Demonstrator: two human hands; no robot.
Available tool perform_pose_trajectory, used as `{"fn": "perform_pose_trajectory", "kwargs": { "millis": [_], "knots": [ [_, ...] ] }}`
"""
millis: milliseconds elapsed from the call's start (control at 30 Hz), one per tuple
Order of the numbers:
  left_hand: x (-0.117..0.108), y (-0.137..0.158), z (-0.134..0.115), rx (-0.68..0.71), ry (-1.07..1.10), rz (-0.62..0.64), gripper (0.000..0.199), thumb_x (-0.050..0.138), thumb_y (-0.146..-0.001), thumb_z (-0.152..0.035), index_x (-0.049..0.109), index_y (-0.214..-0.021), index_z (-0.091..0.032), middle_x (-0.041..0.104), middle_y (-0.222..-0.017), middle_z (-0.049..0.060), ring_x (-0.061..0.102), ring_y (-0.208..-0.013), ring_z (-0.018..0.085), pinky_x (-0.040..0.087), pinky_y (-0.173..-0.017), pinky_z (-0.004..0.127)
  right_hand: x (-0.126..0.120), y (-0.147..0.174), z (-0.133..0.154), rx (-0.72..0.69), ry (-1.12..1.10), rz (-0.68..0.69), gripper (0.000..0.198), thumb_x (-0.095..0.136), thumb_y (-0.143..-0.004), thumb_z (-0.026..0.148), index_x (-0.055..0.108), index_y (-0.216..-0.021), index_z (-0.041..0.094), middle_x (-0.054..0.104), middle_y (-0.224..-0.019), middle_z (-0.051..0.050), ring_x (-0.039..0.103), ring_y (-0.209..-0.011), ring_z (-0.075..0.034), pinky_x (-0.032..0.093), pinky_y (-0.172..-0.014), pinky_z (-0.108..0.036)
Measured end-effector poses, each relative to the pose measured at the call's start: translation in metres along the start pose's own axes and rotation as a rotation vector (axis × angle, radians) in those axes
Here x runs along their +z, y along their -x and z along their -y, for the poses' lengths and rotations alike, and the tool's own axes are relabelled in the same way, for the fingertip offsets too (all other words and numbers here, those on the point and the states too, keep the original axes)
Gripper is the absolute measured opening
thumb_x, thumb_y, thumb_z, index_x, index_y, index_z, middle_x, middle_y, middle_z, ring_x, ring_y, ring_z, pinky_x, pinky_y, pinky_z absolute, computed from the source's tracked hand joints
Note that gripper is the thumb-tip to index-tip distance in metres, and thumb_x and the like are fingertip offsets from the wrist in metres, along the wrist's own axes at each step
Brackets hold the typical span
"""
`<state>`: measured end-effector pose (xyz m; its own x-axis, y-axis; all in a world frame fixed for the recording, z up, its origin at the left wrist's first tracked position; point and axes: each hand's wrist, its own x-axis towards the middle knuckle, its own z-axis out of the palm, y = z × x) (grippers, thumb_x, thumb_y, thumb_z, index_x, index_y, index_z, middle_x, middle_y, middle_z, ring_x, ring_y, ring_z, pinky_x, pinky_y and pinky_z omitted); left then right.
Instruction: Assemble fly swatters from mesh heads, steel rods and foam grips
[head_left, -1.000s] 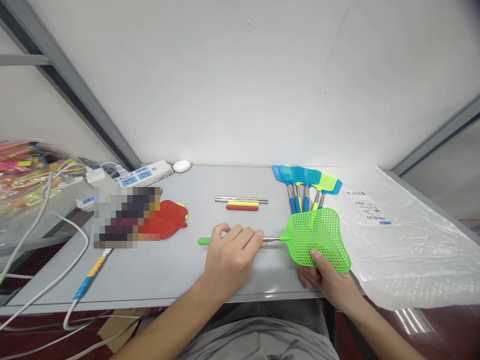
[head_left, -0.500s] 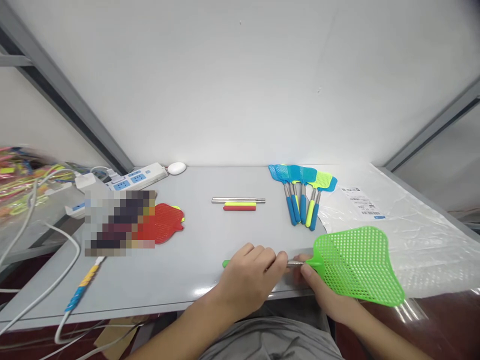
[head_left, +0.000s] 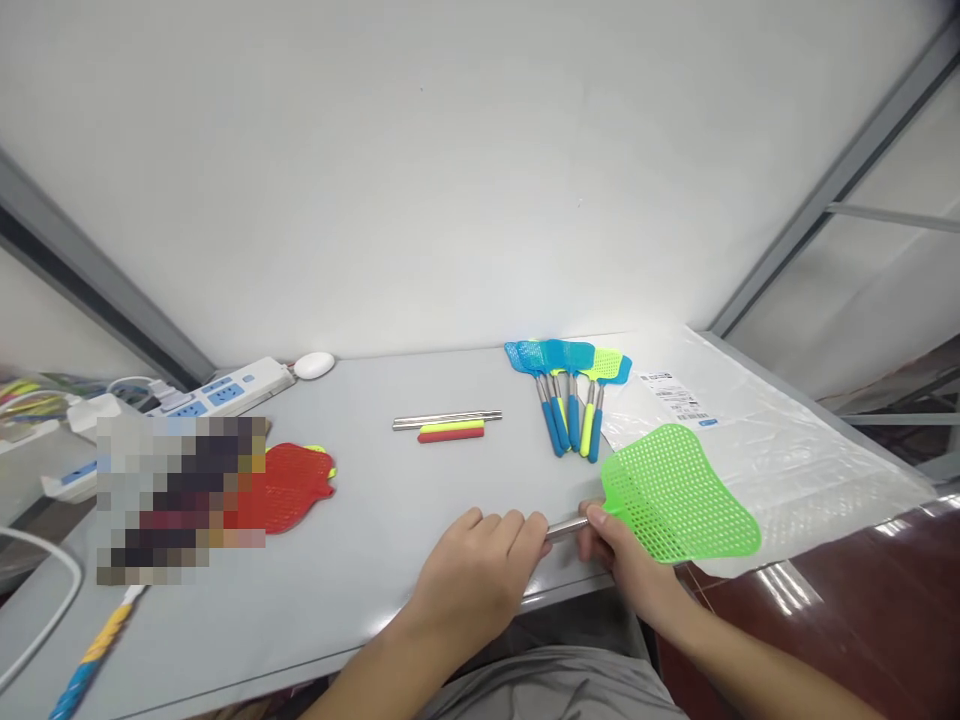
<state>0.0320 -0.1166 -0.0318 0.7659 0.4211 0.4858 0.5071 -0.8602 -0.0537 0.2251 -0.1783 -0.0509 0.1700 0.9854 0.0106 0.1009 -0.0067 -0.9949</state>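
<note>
A green fly swatter [head_left: 679, 495] with a perforated head and a metal shaft lies across both hands near the table's front edge. My left hand [head_left: 487, 560] is closed round its handle end, hiding the grip. At the base of the head, my right hand [head_left: 611, 540] pinches the shaft, thumb on top. A bare stretch of shaft shows between the hands. Beyond them lie silver metal rods [head_left: 448, 420], with a yellow grip [head_left: 452, 427] and a red grip [head_left: 450, 434] beside them. Several blue and yellow-green fly swatters [head_left: 570, 400] are fanned out at the back right.
Red swatter heads [head_left: 289, 485], with yellow peeking out behind, lie at left beside a blurred-out item [head_left: 180, 500]. Behind are a power strip [head_left: 225, 390] and a white oval object [head_left: 314, 365]. A clear plastic bag [head_left: 780, 460] with a label covers the right side. White cables run along the left.
The view has turned a little to the right. The green end of the handle, visible earlier past my left hand, is now hidden. Both hands keep hold of the swatter.
</note>
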Motion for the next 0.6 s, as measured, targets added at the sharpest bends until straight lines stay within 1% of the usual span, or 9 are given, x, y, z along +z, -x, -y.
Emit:
{"fn": "perform_pose_trajectory", "kwargs": {
  "millis": [67, 133, 200, 267, 333, 433, 533, 600],
  "knots": [
    [-0.003, 0.001, 0.000, -0.002, 0.018, 0.030, 0.012, 0.041, -0.099, -0.022, 0.051, -0.092, -0.021, 0.056, -0.065, -0.003, 0.050, -0.053, 0.017, 0.030, -0.056, 0.033, 0.000, 0.001, -0.001, -0.030, 0.020, -0.010, 0.054, 0.044, -0.095, 0.052, 0.053, -0.051, 0.021, 0.035, -0.051, 0.004, 0.033, -0.051, -0.013, 0.028, -0.056, -0.029],
    [-0.009, 0.002, 0.001, -0.013, 0.050, 0.093, 0.013, 0.040, -0.098, -0.021, 0.050, -0.091, -0.022, 0.058, -0.065, -0.004, 0.051, -0.051, 0.017, 0.030, -0.055, 0.033, -0.001, -0.001, -0.003, -0.027, 0.021, -0.012, 0.054, 0.044, -0.095, 0.051, 0.053, -0.051, 0.021, 0.035, -0.051, 0.004, 0.035, -0.051, -0.013, 0.029, -0.057, -0.029],
    [-0.019, 0.005, 0.006, -0.043, 0.062, 0.160, 0.012, 0.042, -0.098, -0.021, 0.050, -0.089, -0.023, 0.059, -0.065, -0.005, 0.050, -0.049, 0.018, 0.029, -0.053, 0.033, -0.005, -0.006, -0.005, 0.015, -0.032, -0.054, 0.054, 0.044, -0.094, 0.051, 0.052, -0.050, 0.021, 0.037, -0.052, 0.003, 0.037, -0.053, -0.014, 0.030, -0.057, -0.030],
    [-0.029, 0.009, 0.017, -0.066, 0.041, 0.185, 0.012, 0.043, -0.098, -0.022, 0.051, -0.090, -0.024, 0.061, -0.065, -0.005, 0.049, -0.049, 0.018, 0.028, -0.053, 0.033, -0.011, -0.013, -0.007, 0.060, -0.113, -0.124, 0.054, 0.043, -0.093, 0.051, 0.049, -0.049, 0.022, 0.036, -0.052, 0.002, 0.039, -0.054, -0.015, 0.031, -0.057, -0.030],
    [-0.036, 0.012, 0.030, -0.063, 0.012, 0.180, 0.012, 0.042, -0.099, -0.023, 0.053, -0.094, -0.024, 0.061, -0.068, -0.004, 0.051, -0.051, 0.018, 0.029, -0.054, 0.032, -0.017, -0.019, -0.008, 0.078, -0.163, -0.172, 0.053, 0.043, -0.093, 0.050, 0.048, -0.048, 0.022, 0.034, -0.052, 0.002, 0.038, -0.054, -0.015, 0.030, -0.055, -0.030],
    [-0.038, 0.014, 0.043, -0.051, -0.002, 0.173, 0.014, 0.040, -0.100, -0.023, 0.054, -0.098, -0.023, 0.060, -0.069, -0.003, 0.052, -0.057, 0.018, 0.031, -0.058, 0.032, -0.019, -0.023, -0.007, 0.058, -0.201, -0.176, 0.052, 0.047, -0.092, 0.050, 0.048, -0.049, 0.022, 0.034, -0.052, 0.002, 0.037, -0.054, -0.015, 0.030, -0.055, -0.030],
    [-0.030, 0.014, 0.041, -0.047, -0.024, 0.115, 0.016, 0.040, -0.100, -0.022, 0.055, -0.100, -0.022, 0.057, -0.067, -0.003, 0.050, -0.055, 0.017, 0.031, -0.058, 0.031, -0.013, -0.022, -0.003, 0.036, -0.274, -0.202, 0.052, 0.047, -0.093, 0.051, 0.049, -0.050, 0.022, 0.037, -0.052, 0.002, 0.038, -0.054, -0.014, 0.034, -0.058, -0.030],
    [-0.023, 0.014, 0.035, -0.025, -0.028, 0.073, 0.016, 0.041, -0.100, -0.022, 0.056, -0.103, -0.021, 0.057, -0.066, -0.002, 0.049, -0.054, 0.016, 0.031, -0.058, 0.031, -0.008, -0.021, 0.001, 0.032, -0.235, -0.163, 0.050, 0.050, -0.092, 0.051, 0.051, -0.052, 0.021, 0.038, -0.051, 0.003, 0.037, -0.052, -0.013, 0.034, -0.057, -0.029]
  ]
}}
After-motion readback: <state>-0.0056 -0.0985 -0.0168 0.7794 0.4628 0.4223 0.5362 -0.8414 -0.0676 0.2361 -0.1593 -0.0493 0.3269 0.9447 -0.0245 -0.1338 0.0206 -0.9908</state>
